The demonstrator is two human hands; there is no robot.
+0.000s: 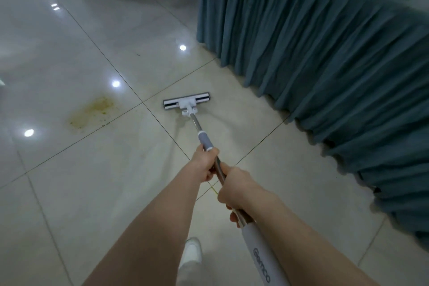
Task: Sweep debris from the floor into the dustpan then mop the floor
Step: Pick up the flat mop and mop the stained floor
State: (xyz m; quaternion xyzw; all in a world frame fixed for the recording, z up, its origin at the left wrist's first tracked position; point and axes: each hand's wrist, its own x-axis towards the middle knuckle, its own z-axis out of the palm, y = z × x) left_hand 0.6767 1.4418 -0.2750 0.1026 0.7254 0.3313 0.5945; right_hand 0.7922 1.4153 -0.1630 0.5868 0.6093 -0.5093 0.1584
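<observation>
- Flat mop, bright metal shaft, white rectangular mop head with dark strips along its top; the head lies flat on the floor, shaft slanting back towards the person.
- Grey collar with white end rings, partway down the shaft.
- White handle sleeve, grey lettering, at the near end.
- Left hand: clenched round the shaft just behind the grey collar.
- Right hand: clenched round the shaft just ahead of the white sleeve, close behind the left.
- Floor: glossy pale square tiles, thin dark joints, lamp reflections.
- Yellow-brown stain, left of the mop head, apart from it, on the neighbouring tile.
- Teal pleated fabric table skirt, reaching the floor, right of the mop head.
- White shoe, between the forearms.
</observation>
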